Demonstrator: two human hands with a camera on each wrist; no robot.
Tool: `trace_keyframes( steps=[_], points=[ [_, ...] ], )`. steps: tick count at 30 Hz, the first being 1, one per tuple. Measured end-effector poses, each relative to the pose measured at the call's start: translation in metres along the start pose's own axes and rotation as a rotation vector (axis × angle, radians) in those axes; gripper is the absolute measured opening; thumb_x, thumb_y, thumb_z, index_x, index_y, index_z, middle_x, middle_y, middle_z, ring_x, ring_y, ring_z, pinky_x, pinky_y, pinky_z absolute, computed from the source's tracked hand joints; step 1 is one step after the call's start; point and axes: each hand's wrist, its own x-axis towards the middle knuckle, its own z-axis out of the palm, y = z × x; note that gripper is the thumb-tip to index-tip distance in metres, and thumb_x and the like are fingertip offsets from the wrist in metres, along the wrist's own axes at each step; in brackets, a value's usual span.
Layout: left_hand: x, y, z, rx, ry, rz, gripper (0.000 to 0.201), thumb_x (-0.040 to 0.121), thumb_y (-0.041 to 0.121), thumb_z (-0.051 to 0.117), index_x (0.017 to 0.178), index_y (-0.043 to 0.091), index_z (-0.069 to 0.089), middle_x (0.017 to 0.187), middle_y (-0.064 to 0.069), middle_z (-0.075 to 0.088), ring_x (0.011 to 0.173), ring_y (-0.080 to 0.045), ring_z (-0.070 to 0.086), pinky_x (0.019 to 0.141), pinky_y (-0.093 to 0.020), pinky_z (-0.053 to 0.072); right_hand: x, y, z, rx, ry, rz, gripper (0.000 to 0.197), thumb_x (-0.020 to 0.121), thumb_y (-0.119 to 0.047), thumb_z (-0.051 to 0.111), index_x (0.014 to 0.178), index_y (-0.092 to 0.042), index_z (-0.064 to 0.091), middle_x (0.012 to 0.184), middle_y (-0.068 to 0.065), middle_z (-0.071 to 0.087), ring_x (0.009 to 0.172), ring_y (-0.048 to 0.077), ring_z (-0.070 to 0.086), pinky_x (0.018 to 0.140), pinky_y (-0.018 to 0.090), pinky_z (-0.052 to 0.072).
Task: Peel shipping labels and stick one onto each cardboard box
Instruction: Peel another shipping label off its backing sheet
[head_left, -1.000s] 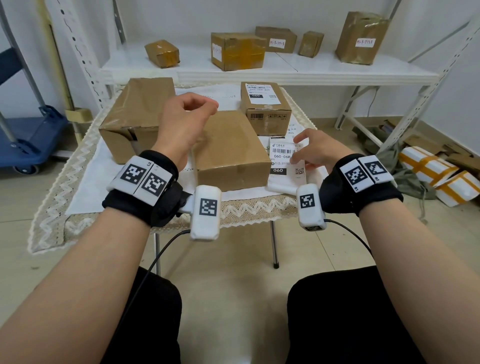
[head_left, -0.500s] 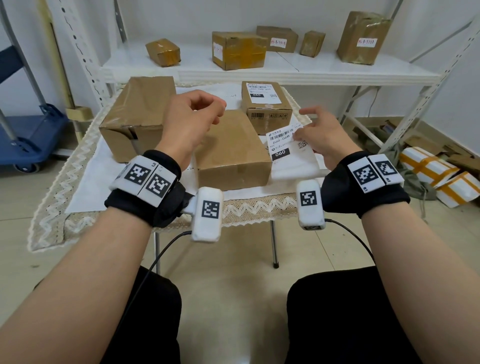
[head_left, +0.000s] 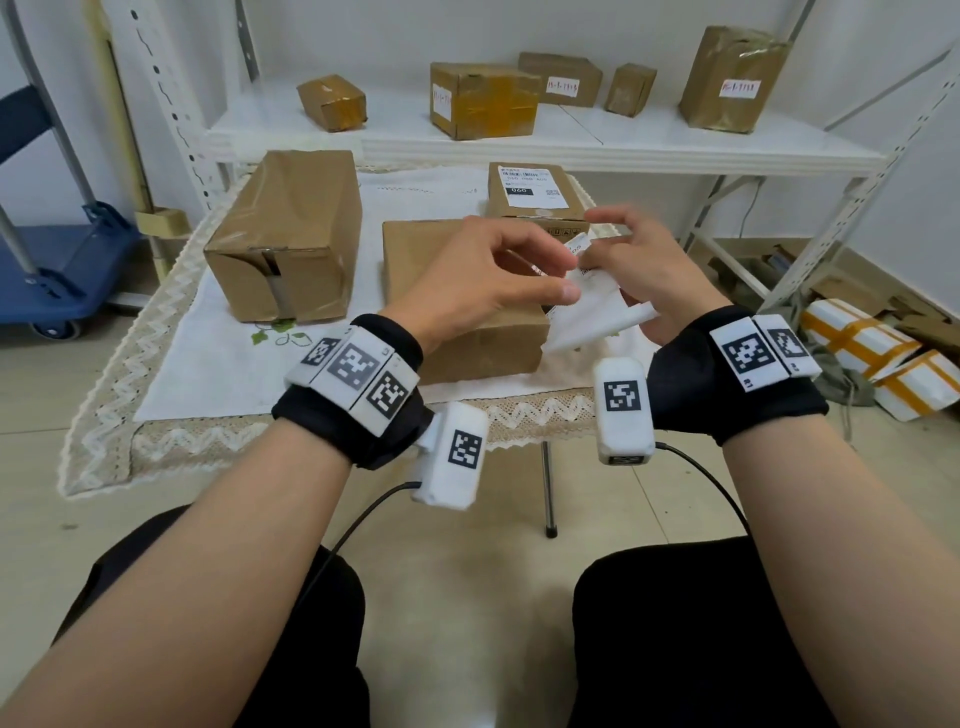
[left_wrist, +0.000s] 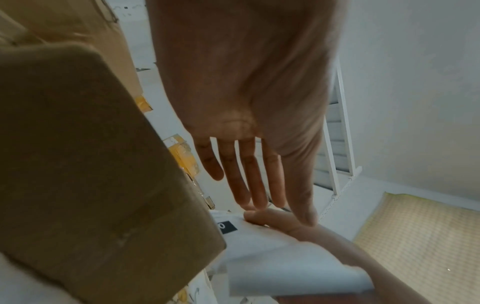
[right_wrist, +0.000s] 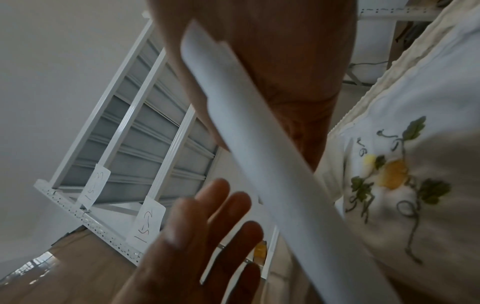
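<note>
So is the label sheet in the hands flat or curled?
Curled: the label sheet bends between the left hand and right hand, lifted off the table.

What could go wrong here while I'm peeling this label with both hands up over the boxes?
The label sheet is already curled in your right hand, so the peeled label may fold and stick to itself. Your left hand is open, only its fingertips near the sheet's edge, so the pinch could slip or tear the corner. Held off to the side of the plain box, the label might go on crooked.
</note>
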Motion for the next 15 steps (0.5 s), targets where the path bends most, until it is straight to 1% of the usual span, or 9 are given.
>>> trace_keyframes(
  steps=[2,5,7,9,10,12,13,15],
  points=[
    [0.004,-0.001,0.005,-0.010,0.003,-0.001,0.032,0.078,0.013,0.087,0.106,0.004,0.076,0.101,-0.007,0.077,0.079,-0.002,0.068,0.069,-0.010,0.049,-0.001,-0.001,0.001,0.014,-0.014,-0.001,0.044,0.091,-0.004,0.058,0.129,-0.026,0.056,0.097,0.002,0.062,0.072,0.018,0.059,0.054,0.027,0.043],
    [0.010,-0.005,0.012,0.000,0.009,0.005,0.032,0.076,0.012,0.088,0.104,0.003,0.075,0.100,-0.008,0.076,0.078,-0.002,0.067,0.068,-0.010,0.050,-0.001,-0.001,0.003,0.075,-0.024,0.007,0.046,0.090,0.001,0.055,0.129,-0.023,0.056,0.089,0.004,0.063,0.069,0.019,0.060,0.059,0.030,0.047],
    [0.013,-0.009,0.016,0.017,0.002,0.016,0.032,0.075,0.015,0.089,0.102,0.005,0.075,0.099,-0.007,0.075,0.078,-0.001,0.066,0.070,-0.012,0.051,-0.002,-0.001,0.003,0.109,-0.029,0.012,0.046,0.091,0.003,0.054,0.131,-0.020,0.055,0.085,0.004,0.062,0.066,0.016,0.059,0.060,0.028,0.049],
    [0.016,-0.012,0.020,0.020,0.003,0.027,0.031,0.074,0.016,0.090,0.099,0.006,0.074,0.095,-0.003,0.074,0.077,0.001,0.064,0.072,-0.013,0.052,-0.003,-0.002,0.003,0.119,-0.036,0.030,0.043,0.092,0.001,0.054,0.129,-0.020,0.056,0.083,0.005,0.062,0.064,0.014,0.058,0.056,0.026,0.049],
    [0.018,-0.013,0.023,0.017,0.008,0.034,0.032,0.074,0.016,0.090,0.098,0.005,0.073,0.092,-0.001,0.073,0.075,0.002,0.063,0.071,-0.012,0.051,-0.004,-0.003,0.002,0.125,-0.037,0.040,0.040,0.092,-0.001,0.054,0.126,-0.021,0.058,0.085,0.007,0.063,0.066,0.016,0.059,0.056,0.026,0.049],
    [0.020,-0.014,0.027,0.016,0.035,0.045,0.032,0.073,0.014,0.091,0.096,0.002,0.072,0.088,0.003,0.071,0.073,0.002,0.062,0.070,-0.012,0.049,-0.004,-0.003,0.002,0.139,-0.032,0.063,0.032,0.091,-0.005,0.057,0.116,-0.024,0.063,0.087,0.008,0.062,0.071,0.019,0.058,0.062,0.030,0.050],
    [0.021,-0.015,0.028,0.012,0.052,0.047,0.032,0.073,0.013,0.091,0.095,0.002,0.071,0.087,0.003,0.070,0.073,0.001,0.061,0.070,-0.013,0.050,-0.004,-0.003,0.001,0.155,-0.029,0.074,0.027,0.091,-0.007,0.058,0.111,-0.024,0.064,0.084,0.006,0.061,0.071,0.019,0.057,0.064,0.031,0.049],
    [0.023,-0.017,0.031,0.004,0.084,0.041,0.029,0.072,0.011,0.091,0.091,0.005,0.070,0.086,0.003,0.069,0.073,-0.002,0.061,0.073,-0.020,0.053,-0.004,-0.003,0.001,0.210,-0.026,0.091,0.019,0.093,-0.010,0.060,0.105,-0.023,0.066,0.068,-0.002,0.060,0.061,0.015,0.054,0.060,0.028,0.048]
  ],
)
